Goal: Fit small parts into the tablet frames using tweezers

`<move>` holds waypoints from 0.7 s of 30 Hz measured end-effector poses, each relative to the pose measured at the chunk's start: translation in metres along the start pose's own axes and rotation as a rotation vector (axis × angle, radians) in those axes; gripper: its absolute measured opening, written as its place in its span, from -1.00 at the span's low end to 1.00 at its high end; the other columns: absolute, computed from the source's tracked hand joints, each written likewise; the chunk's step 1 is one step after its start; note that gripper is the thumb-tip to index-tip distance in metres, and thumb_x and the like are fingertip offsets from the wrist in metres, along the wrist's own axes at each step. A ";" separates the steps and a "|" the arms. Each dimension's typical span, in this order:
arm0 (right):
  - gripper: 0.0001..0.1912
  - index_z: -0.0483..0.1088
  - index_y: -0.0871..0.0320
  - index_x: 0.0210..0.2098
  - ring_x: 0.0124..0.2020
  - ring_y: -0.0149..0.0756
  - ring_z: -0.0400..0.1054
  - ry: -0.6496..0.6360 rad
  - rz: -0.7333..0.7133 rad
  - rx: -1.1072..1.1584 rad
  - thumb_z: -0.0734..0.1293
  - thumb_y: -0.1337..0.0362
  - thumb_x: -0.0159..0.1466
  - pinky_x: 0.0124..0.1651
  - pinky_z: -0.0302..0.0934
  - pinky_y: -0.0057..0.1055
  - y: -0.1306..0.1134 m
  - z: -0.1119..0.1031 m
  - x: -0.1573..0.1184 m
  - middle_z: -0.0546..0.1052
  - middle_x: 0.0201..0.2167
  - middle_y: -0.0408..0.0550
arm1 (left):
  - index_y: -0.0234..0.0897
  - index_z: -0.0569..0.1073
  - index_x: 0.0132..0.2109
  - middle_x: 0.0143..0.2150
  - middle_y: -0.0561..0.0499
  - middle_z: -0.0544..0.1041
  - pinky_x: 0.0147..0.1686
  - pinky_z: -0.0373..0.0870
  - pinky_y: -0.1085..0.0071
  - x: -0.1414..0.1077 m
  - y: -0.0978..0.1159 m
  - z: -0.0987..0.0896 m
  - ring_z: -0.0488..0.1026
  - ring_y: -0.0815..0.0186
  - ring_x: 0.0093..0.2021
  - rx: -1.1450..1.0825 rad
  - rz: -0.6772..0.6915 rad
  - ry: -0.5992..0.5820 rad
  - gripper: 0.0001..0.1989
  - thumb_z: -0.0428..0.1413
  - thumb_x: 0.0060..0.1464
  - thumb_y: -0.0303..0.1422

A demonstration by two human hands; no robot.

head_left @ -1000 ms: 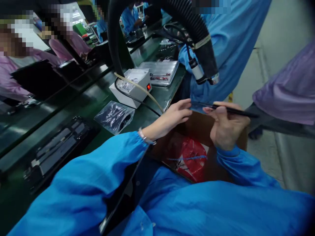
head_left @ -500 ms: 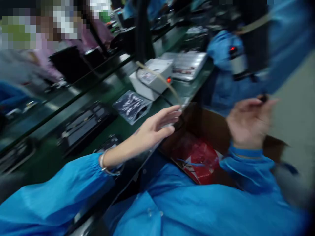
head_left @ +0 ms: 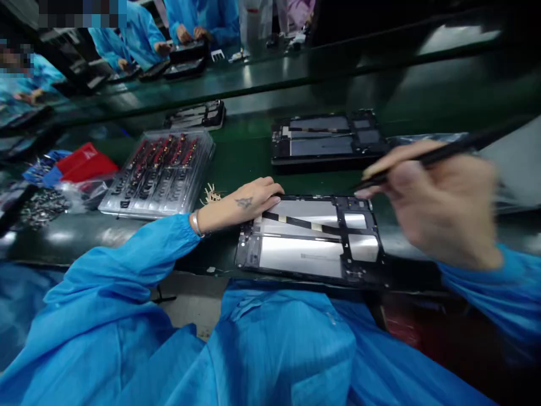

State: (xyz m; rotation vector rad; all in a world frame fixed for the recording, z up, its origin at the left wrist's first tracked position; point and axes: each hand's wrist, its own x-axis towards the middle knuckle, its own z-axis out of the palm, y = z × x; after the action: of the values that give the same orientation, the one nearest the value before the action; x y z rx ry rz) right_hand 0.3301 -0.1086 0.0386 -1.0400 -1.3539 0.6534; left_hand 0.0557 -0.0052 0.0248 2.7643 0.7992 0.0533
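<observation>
An opened tablet-like device (head_left: 302,256) with silver panels and black strips lies on the green table near its front edge. My left hand (head_left: 256,197) rests on the device's upper left corner, fingers together; whether it grips the edge is unclear. Over the device's right end, my right hand (head_left: 439,197) holds a dark, slim pen-like tool (head_left: 448,151), its tip near the upper right corner. This hand is a little blurred. A similar device (head_left: 325,141) lies just behind.
Left of my left hand stands a clear tray (head_left: 147,206) of small red and black parts. Further left are a red packet (head_left: 87,162) and small metal parts (head_left: 46,208). Another device (head_left: 196,114) lies behind the tray. Co-workers' hands (head_left: 192,34) are across the table.
The view has swung from the right end of the bench to the table in front. My left hand is now on the device, and my right hand is above its right end with the dark tool.
</observation>
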 end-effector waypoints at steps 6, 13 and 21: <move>-0.74 0.56 0.07 -0.28 -0.34 -0.29 0.57 -0.228 0.110 -0.181 0.45 0.01 0.32 -0.25 0.51 -0.37 0.044 0.037 0.027 0.59 -0.37 -0.12 | -0.33 0.40 0.20 0.00 -0.15 0.43 0.05 0.40 0.24 -0.012 0.002 0.016 0.40 0.18 0.01 -0.114 -0.011 0.118 -0.64 -0.18 0.48 -0.32; -0.76 0.57 0.04 -0.26 -0.32 -0.24 0.58 -0.268 0.220 -0.234 0.44 0.00 0.32 -0.23 0.53 -0.32 0.047 0.025 0.022 0.61 -0.35 -0.12 | -0.29 0.38 0.19 0.02 -0.15 0.43 0.04 0.39 0.22 -0.011 -0.001 0.020 0.41 0.16 0.02 -0.155 0.003 0.126 -0.68 -0.16 0.47 -0.36; -0.75 0.56 -0.01 -0.27 -0.33 -0.26 0.51 -0.321 0.135 -0.445 0.40 -0.03 0.36 -0.32 0.37 -0.30 0.032 0.027 0.019 0.60 -0.32 -0.11 | -0.25 0.35 0.22 0.00 -0.14 0.42 0.00 0.38 0.24 -0.018 0.008 0.013 0.41 0.16 -0.02 -0.152 -0.005 0.094 -0.69 -0.14 0.46 -0.42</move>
State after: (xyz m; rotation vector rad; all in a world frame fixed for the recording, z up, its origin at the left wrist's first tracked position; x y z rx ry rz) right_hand 0.3124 -0.0721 0.0167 -1.4350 -1.7712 0.6527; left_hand 0.0465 -0.0244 0.0154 2.6329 0.7908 0.2350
